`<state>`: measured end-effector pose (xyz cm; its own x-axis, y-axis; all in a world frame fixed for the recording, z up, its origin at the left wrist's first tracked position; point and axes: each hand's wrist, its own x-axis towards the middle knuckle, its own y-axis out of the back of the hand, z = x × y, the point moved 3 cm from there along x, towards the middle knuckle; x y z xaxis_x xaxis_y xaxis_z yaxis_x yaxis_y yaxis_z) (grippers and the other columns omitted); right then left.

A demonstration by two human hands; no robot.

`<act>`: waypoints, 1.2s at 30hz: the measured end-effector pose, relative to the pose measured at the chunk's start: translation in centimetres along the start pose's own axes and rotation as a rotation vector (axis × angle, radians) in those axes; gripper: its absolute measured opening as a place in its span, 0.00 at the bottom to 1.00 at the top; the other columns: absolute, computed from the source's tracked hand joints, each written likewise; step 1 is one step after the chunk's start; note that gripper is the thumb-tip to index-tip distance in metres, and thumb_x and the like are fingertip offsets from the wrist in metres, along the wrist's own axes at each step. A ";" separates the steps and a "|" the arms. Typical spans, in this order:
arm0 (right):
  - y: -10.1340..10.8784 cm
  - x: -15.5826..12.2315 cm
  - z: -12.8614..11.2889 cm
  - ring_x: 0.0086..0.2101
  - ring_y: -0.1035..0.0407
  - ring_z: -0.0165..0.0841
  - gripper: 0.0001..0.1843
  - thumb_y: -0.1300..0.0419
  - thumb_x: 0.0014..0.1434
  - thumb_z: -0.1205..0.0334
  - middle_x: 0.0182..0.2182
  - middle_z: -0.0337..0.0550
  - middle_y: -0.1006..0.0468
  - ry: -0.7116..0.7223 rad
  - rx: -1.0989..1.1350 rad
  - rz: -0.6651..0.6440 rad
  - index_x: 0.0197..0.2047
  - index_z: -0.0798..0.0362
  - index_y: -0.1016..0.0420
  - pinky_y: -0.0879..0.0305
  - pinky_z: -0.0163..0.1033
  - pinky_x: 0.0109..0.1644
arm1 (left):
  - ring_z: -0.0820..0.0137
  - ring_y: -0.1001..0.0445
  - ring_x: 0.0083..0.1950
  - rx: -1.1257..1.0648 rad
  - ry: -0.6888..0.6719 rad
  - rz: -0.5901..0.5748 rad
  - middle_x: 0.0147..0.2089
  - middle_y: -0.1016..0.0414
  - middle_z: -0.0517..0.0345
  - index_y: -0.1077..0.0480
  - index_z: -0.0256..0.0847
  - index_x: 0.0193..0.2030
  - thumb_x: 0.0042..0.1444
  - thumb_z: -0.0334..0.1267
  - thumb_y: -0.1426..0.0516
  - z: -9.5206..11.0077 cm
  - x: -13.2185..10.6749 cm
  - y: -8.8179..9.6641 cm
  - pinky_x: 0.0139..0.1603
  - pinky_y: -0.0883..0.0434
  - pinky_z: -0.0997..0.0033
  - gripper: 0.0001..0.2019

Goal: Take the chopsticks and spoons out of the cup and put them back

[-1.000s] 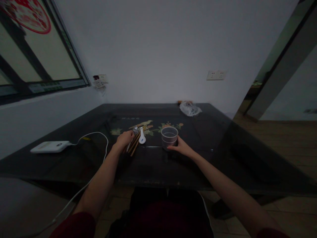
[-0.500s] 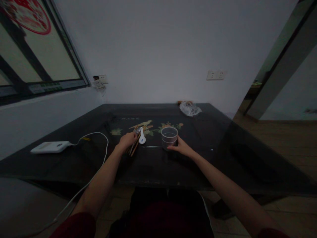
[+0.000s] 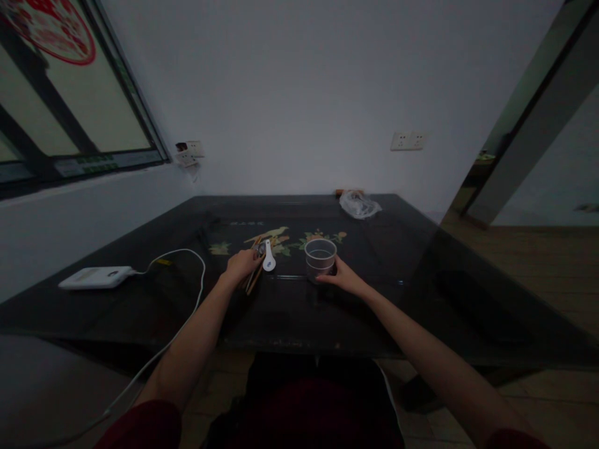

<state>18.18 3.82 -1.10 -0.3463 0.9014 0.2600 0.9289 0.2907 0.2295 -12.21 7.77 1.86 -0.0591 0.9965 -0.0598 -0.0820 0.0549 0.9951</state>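
Note:
On the dark glass-topped table [image 3: 290,312] my left hand [image 3: 242,264] is closed around a bundle of wooden chopsticks [image 3: 254,278] and what looks like a metal spoon. A white ceramic spoon [image 3: 268,256] lies just right of that hand. My right hand [image 3: 344,277] grips the lower side of a clear plastic cup [image 3: 321,256] that stands upright on the table. The two hands are about a cup's width apart.
A white flat device [image 3: 96,277] with a white cable [image 3: 187,255] lies at the table's left. A crumpled clear plastic bag [image 3: 358,204] sits at the far edge near the wall. A window is at left, a doorway at right.
My left hand has shifted slightly right and forward, drawing the chopsticks together. The right hand and the cup have not moved.

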 end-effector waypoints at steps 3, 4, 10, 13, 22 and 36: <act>0.1 0.0 0.1 0.57 0.38 0.41 0.45 0.28 0.40 0.57 0.56 0.53 0.33 -0.007 -0.022 0.009 0.60 0.54 0.42 0.47 0.49 0.63 | 0.58 0.24 0.44 0.002 0.006 0.005 0.43 0.23 0.46 0.26 0.41 0.38 0.57 0.55 0.52 0.0 -0.1 0.1 0.40 0.30 0.68 0.22; 0.1 0.0 0.1 0.57 0.38 0.41 0.46 0.28 0.40 0.57 0.57 0.53 0.33 -0.007 -0.022 0.009 0.60 0.54 0.42 0.47 0.49 0.63 | 0.58 0.24 0.44 0.006 0.003 0.007 0.42 0.23 0.46 0.26 0.41 0.38 0.57 0.55 0.52 0.1 -0.1 0.1 0.39 0.30 0.69 0.22; 0.0 -0.1 -0.3 0.56 0.38 0.41 0.45 0.28 0.40 0.58 0.56 0.53 0.32 -0.010 -0.014 0.009 0.59 0.54 0.42 0.46 0.48 0.63 | 0.59 0.24 0.43 0.015 -0.004 0.032 0.42 0.23 0.47 0.26 0.41 0.37 0.56 0.58 0.53 0.1 -0.3 0.2 0.39 0.31 0.69 0.24; -0.1 -0.2 -0.4 0.56 0.37 0.41 0.44 0.29 0.40 0.58 0.55 0.53 0.32 -0.011 -0.005 0.008 0.59 0.54 0.41 0.46 0.48 0.63 | 0.59 0.24 0.43 0.011 0.014 0.039 0.42 0.23 0.47 0.27 0.42 0.38 0.57 0.56 0.52 -0.1 -0.4 0.3 0.39 0.31 0.69 0.22; 0.0 -0.1 -0.2 0.56 0.38 0.41 0.44 0.28 0.40 0.58 0.56 0.51 0.32 0.005 -0.017 0.011 0.59 0.53 0.41 0.46 0.49 0.63 | 0.67 0.26 0.44 -0.354 -0.265 0.183 0.43 0.24 0.51 0.30 0.38 0.44 0.60 0.43 0.50 3.3 -1.5 1.5 0.44 0.32 0.71 0.13; -0.2 -0.2 -0.5 0.58 0.41 0.43 0.50 0.27 0.37 0.58 0.58 0.54 0.36 0.076 -0.009 -0.002 0.61 0.55 0.44 0.49 0.48 0.64 | 0.56 0.35 0.61 -1.144 -0.672 -0.097 0.61 0.36 0.40 0.44 0.35 0.61 0.41 0.40 0.32 13.7 -4.3 -3.1 0.63 0.40 0.54 0.41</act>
<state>18.06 3.40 -0.77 -0.3572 0.8737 0.3302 0.9272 0.2890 0.2384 1.91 4.20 0.14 0.4672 0.8472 0.2529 -0.8621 0.3731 0.3428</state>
